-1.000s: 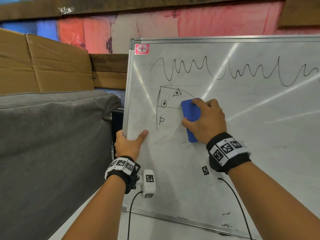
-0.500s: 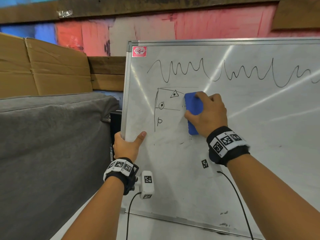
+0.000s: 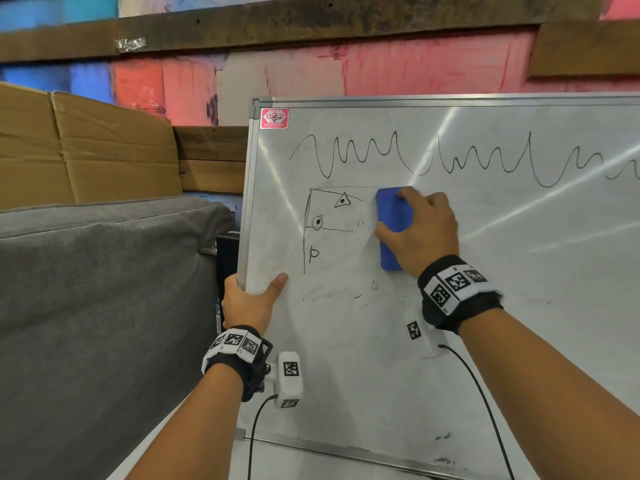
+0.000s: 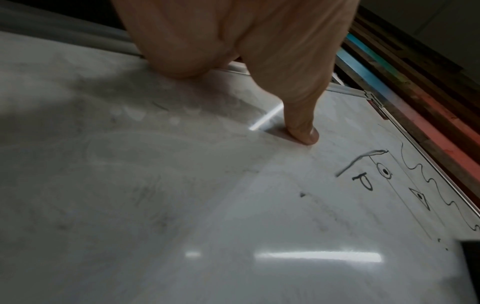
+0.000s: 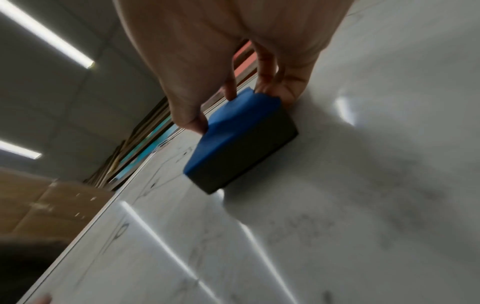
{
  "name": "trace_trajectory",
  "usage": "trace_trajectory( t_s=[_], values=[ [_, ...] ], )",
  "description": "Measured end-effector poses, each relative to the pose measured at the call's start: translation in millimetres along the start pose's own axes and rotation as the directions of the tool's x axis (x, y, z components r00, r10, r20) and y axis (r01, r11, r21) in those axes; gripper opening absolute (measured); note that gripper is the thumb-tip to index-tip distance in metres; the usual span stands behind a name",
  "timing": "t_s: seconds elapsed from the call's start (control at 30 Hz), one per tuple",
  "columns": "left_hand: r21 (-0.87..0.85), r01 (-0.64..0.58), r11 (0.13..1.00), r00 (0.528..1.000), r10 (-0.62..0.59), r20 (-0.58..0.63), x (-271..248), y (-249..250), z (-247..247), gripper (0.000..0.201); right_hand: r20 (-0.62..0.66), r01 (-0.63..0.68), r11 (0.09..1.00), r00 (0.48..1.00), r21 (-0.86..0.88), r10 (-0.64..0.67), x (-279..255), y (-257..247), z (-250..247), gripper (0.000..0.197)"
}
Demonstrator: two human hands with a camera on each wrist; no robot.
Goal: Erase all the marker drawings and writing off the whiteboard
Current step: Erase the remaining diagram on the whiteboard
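A person's right hand [image 3: 424, 233] curls its fingers [image 5: 231, 90] and thumb round a blue eraser [image 3: 393, 226], its dark pad pressed flat against the whiteboard [image 3: 519, 306], while the left hand [image 3: 247, 303] grips the board's left frame edge, thumb [image 4: 302, 131] lying on the white surface and the other fingers hidden behind. Just left of the eraser-holding fingers, a partial box sketch [image 3: 323, 223] with a dotted circle, a dotted triangle and a small letter remains; above the knuckles a long wavy line [image 3: 450, 157] runs across the top, untouched. Below the wrist only faint grey smudges show. The job looks roughly half finished.
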State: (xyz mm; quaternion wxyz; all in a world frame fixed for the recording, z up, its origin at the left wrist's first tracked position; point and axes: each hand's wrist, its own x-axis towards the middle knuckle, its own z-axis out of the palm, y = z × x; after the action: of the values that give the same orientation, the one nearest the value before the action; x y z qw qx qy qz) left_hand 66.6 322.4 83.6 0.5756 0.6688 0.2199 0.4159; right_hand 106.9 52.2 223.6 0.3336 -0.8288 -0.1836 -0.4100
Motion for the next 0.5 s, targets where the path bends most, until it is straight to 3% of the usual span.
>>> trace_trajectory(
  t_s=[0.07,0.27,0.5],
  values=[
    [-0.001,-0.005,1.000,1.000,0.005,-0.001,0,0,1,0.083,0.055,0.038,0.999,0.998,-0.029,-0.037,2,-7,6,0.059],
    [-0.007,-0.014,1.000,1.000,0.014,-0.003,2,-3,1,0.088,-0.015,0.003,1.000,1.000,0.003,-0.003,14,-20,10,0.059],
    [-0.018,-0.011,1.000,1.000,0.011,0.001,3,-4,2,0.091,0.107,0.084,0.995,0.991,-0.045,-0.079,-16,-23,24,0.060]
  ],
)
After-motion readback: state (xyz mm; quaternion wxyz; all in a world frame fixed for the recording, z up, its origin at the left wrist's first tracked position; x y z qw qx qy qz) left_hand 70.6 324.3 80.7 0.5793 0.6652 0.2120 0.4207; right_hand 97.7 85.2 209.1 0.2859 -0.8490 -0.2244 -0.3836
